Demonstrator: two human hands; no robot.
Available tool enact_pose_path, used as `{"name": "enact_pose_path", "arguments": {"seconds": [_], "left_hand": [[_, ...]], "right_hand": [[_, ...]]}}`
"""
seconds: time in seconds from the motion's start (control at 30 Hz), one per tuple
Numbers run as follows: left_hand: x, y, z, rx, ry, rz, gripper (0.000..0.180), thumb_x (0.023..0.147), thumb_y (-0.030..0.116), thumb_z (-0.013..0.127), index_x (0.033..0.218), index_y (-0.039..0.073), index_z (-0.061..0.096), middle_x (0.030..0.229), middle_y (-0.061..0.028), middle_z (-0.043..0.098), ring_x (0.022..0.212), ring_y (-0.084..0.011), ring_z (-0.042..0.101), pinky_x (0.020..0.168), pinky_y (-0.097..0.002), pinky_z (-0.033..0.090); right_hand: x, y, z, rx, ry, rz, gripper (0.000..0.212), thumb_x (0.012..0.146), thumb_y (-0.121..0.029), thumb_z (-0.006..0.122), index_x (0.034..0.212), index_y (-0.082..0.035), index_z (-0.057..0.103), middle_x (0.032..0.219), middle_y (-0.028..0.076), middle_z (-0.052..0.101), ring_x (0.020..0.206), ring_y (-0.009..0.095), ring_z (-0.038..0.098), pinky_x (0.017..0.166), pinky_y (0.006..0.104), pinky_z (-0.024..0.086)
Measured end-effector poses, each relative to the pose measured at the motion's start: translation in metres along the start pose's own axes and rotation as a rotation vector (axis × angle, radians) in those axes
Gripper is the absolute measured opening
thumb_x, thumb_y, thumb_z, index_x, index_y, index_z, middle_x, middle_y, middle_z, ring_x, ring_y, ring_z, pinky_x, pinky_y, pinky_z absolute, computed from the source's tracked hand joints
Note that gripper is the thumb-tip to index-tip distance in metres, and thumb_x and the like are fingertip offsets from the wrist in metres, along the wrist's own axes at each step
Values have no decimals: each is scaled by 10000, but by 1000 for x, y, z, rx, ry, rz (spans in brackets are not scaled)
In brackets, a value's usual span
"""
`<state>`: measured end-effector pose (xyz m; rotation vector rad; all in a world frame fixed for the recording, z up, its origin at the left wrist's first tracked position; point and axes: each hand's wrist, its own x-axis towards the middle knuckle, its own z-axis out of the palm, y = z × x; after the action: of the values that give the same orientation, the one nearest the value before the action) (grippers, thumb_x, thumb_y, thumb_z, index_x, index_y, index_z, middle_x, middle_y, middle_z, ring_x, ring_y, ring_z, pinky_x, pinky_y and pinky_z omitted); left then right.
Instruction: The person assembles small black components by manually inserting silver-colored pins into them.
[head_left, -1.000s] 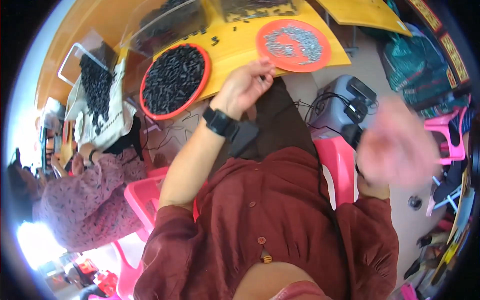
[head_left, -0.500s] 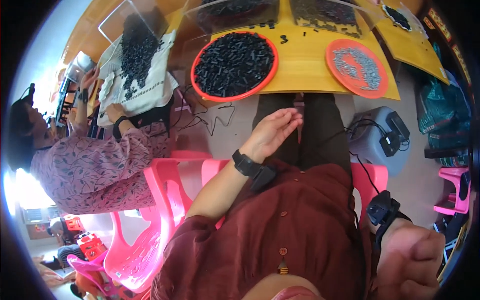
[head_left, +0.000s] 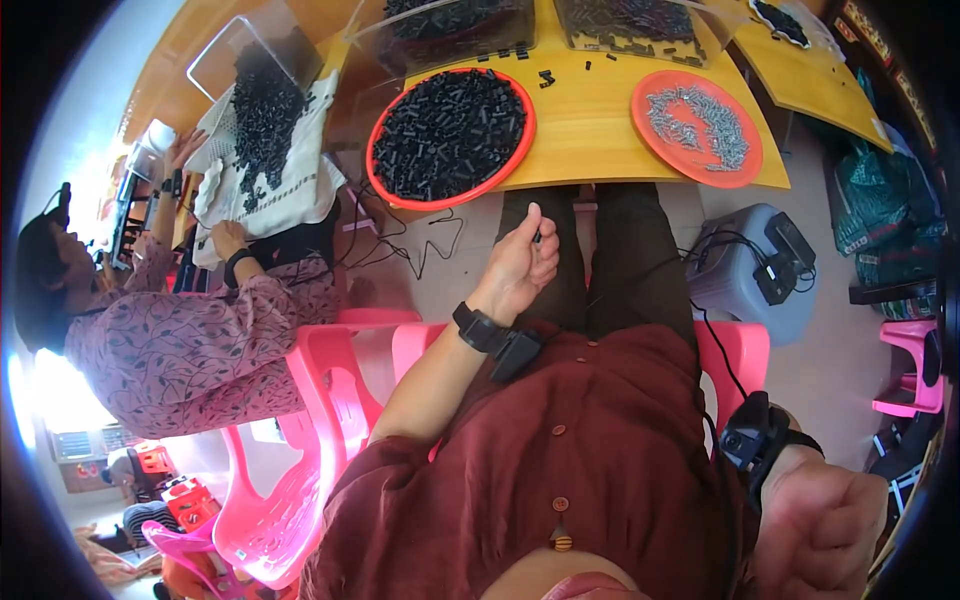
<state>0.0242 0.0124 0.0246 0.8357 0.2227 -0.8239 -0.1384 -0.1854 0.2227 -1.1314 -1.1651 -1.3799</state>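
Observation:
My left hand is raised over my lap, below the table edge. Its fingers are curled in with the thumb up, and a small black piece shows between them. Closest to it is a round red tray heaped with short black plastic pieces. My right hand is low at the right, beside my body, its fingers folded in; what they hold, if anything, is hidden. An orange-red plate with small silvery metal pins or screws rests at the table's right front.
Clear bins of black parts stand at the back of the yellow table. A co-worker in a patterned top sits at the left beside a black heap on white cloth. Cables trail over a grey-blue stool at the right.
My left hand has turned and its fingers have curled in, with a small black piece now visible. My right hand stays low, fingers folded. The whole view has shifted slightly.

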Motion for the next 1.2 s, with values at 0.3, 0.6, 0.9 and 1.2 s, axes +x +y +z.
{"name": "enact_pose_path", "arguments": {"seconds": [0.3, 0.6, 0.9, 1.2], "left_hand": [[2, 3, 5, -81, -80, -9, 164, 894, 267, 438, 859, 111, 473, 686, -17, 480, 552, -121, 410, 500, -229, 325], [7, -3, -6, -101, -28, 51, 234, 904, 156, 482, 1058, -15, 520, 929, -114, 578, 792, -179, 569, 701, -278, 484], [-6, 10, 9, 7, -131, 155, 289, 914, 81, 470, 1185, -11, 430, 1116, -163, 566, 917, -186, 593, 772, -241, 503], [-9, 12, 9, 34, -166, 156, 267, 907, 187, 531, 1150, 78, 513, 1113, -80, 607, 884, -110, 611, 685, -186, 470]], "right_hand": [[-22, 20, -98, -142, 185, 408, 125, 856, -172, 534, 761, -105, 581, 749, 9, 574, 644, 81, 522, 622, 209, 410], [-132, 161, -132, -1001, -893, 1191, 128, 721, -120, 659, 812, -30, 664, 735, 115, 647, 685, 234, 629, 629, 312, 481], [-157, 192, -123, -1017, -1105, 1166, 106, 676, -133, 645, 685, -29, 663, 671, 202, 609, 684, 339, 614, 651, 414, 485], [-154, 199, -118, -943, -1141, 1133, 102, 655, -96, 622, 634, 4, 626, 646, 206, 597, 667, 346, 609, 653, 408, 489]]}}
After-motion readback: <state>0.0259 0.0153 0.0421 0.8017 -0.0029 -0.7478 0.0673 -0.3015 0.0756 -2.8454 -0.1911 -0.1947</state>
